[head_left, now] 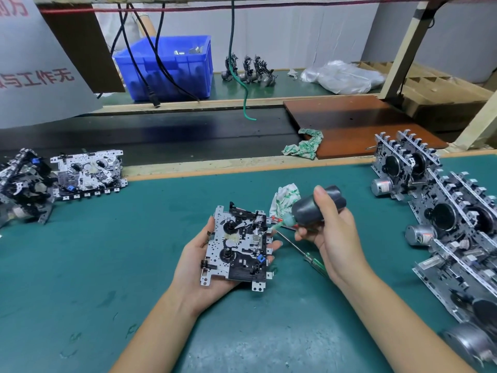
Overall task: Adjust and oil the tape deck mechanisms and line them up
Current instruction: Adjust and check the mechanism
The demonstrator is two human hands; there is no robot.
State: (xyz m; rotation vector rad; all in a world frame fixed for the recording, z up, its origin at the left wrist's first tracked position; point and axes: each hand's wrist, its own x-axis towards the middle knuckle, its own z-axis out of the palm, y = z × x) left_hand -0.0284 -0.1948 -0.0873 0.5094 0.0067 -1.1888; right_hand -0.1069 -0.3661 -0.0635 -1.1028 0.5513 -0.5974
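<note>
While rows of finished metal tape deck mechanisms (pixel 441 211) stand on edge along the right side of the green bench mat (pixel 107 265), a loose heap of more mechanisms (pixel 24 184) sits at the far left, with one silver mechanism lying flat (pixel 88 172) just beside it. A crumpled white-and-green rag (pixel 285 197) lies on the mat just beyond the hands, and a second patterned rag (pixel 305 145) rests at the edge of a brown board (pixel 363 125) farther off. On the far bench stand a blue plastic crate (pixel 166 68), three small upright mechanisms (pixel 248 70) and a clear plastic bag (pixel 341 76).

Near the middle, the left hand (pixel 204 262) lies palm up under a silver-and-black tape deck mechanism (pixel 236 246) — fingers curl up around its right edge, thumb against its left edge, holding it above the mat. The right hand (pixel 330 230) grips a dark grey squeeze bottle with a pale green nozzle (pixel 314 208), tipped leftwards so the nozzle tip meets the mechanism's upper right edge. A green-handled screwdriver (pixel 309 254) runs slantwise beneath the right hand; whether the fingers also hold it, I cannot tell.
</note>
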